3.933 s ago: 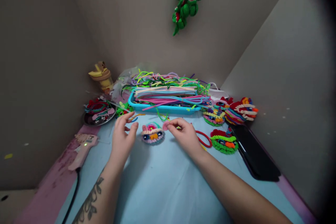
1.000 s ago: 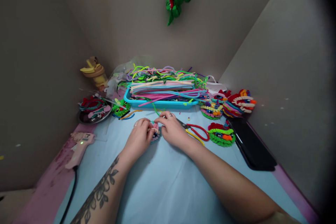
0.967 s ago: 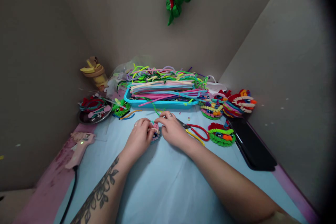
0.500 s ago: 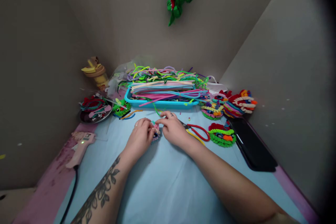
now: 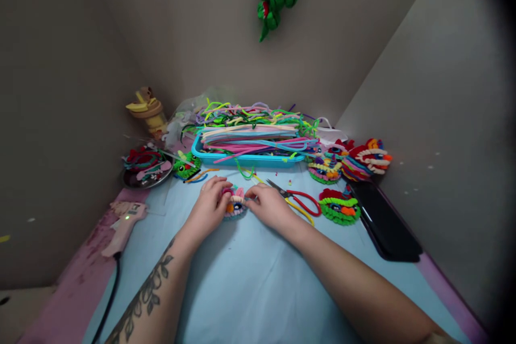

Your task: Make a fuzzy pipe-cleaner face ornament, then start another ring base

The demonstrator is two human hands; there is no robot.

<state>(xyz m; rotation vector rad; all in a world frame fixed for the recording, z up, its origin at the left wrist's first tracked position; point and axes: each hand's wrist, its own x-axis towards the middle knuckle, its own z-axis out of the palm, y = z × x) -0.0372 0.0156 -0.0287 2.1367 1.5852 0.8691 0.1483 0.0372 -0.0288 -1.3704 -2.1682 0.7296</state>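
Note:
A small pipe-cleaner bird [image 5: 237, 207] with eyes, an orange beak and pink tufts rests low over the blue table cover, between my hands. My left hand [image 5: 212, 199] is closed on its left side, thumb in front and fingers behind. At its right edge, the fingertips of my right hand [image 5: 266, 204] pinch together; part of the bird's edge is hidden there. Scissors [image 5: 300, 201] with one red and one yellow handle lie open just right of my right hand.
Behind stands a blue tray [image 5: 258, 159] heaped with pipe cleaners. Finished-looking bird figures [image 5: 339, 207] and a black phone-like slab [image 5: 385, 220] lie at right. At left are a pink glue gun [image 5: 127, 226] with a cord, a metal bowl [image 5: 141, 179] and a green figure [image 5: 186, 165].
My hands have spread slightly apart, uncovering the bird's eyes and beak. My right hand has come down from above the bird to its right edge.

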